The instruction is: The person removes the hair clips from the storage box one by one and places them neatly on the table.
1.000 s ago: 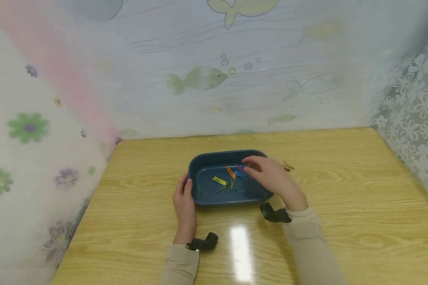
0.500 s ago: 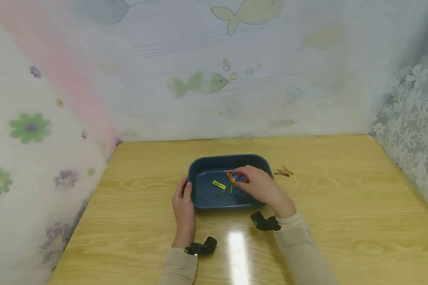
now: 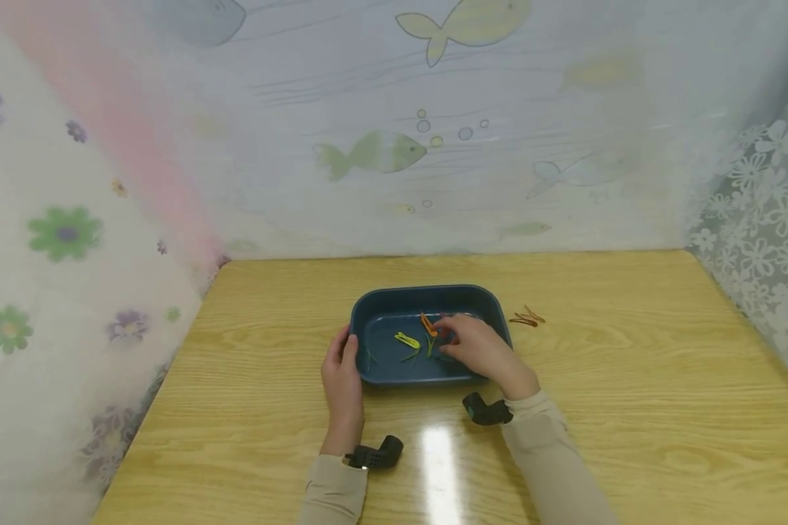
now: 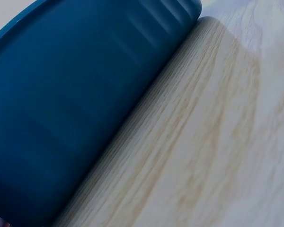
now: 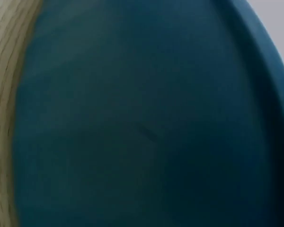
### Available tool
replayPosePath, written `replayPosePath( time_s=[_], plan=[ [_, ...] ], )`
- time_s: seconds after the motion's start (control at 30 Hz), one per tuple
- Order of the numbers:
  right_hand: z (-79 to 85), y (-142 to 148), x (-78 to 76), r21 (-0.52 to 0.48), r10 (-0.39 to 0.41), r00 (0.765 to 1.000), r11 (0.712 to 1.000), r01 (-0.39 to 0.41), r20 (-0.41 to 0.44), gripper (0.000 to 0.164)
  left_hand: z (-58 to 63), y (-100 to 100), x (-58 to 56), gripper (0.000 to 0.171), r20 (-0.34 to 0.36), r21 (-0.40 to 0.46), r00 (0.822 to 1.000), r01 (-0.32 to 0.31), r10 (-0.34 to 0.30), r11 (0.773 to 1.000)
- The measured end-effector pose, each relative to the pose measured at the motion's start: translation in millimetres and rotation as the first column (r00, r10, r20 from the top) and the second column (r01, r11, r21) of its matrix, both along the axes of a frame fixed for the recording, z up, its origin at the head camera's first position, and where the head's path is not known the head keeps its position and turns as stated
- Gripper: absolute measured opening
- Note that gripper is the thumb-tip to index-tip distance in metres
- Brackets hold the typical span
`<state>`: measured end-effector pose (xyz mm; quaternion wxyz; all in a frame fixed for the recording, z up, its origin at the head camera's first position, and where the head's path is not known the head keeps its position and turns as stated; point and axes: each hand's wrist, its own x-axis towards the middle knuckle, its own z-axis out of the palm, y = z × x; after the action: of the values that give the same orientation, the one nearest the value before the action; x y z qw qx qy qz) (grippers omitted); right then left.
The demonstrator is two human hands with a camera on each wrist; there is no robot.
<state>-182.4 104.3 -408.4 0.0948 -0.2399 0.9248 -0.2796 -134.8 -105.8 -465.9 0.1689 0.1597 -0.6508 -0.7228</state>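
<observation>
My left hand (image 3: 343, 368) grips one dark blue, rounded-rectangular, plastic-looking tray (image 3: 431, 290) by its left end: the thumb lies at the rim and the fingers bear on the outer wall. The tray rests at the centre of the head view, on one light-brown wood-grain table (image 3: 630, 379).

My right hand (image 3: 484, 354) reaches over the tray's right half, fingers bent downward, index finger and thumb apart. Whether these pinch anything, I cannot tell; the hand covers that area.

Count of items plainly visible inside the tray: five.
- One flat yellow clip (image 3: 408, 340), left of the tray's middle.
- One narrow orange clip (image 3: 427, 324), just beside my right fingertips.
- Three thin green V-shaped pieces: one below the orange clip, one below the yellow clip, one near the tray's left end.

Further small pieces under the right hand are partly hidden; I cannot count them.

Brown-orange clips (image 3: 528, 318), at least two, lie outside the tray, right of centre in the frame.

Two black wrist devices (image 3: 379, 453) are worn, one per wrist, beside two beige sleeves (image 3: 333, 488). In both wrist views, the tray's blue wall occupies a large area, with table along one side.
</observation>
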Motion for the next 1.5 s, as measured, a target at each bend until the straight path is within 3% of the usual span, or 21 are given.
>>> replayPosePath(
  time_s=[0.27,0.8,1.5],
  plan=[
    [-9.3,0.3,-3.8,0.011,0.002,1.000,1.000,-0.002,-0.004,0.035,1.1,0.6,1.2,0.036,0.011,-0.007,1.000,0.003,-0.003,1.000],
    [-11.8,-2.1,-2.3,0.139,-0.016,1.000,0.990,0.016,0.002,0.025,0.4,-0.5,0.6,0.035,0.013,-0.004,1.000,0.016,-0.016,1.000],
    [-12.3,-0.9,-3.3,0.161,-0.020,1.000,0.987,0.023,-0.015,0.006,-0.4,0.6,0.2,0.038,0.000,-0.009,1.000,0.012,-0.012,1.000]
  ],
)
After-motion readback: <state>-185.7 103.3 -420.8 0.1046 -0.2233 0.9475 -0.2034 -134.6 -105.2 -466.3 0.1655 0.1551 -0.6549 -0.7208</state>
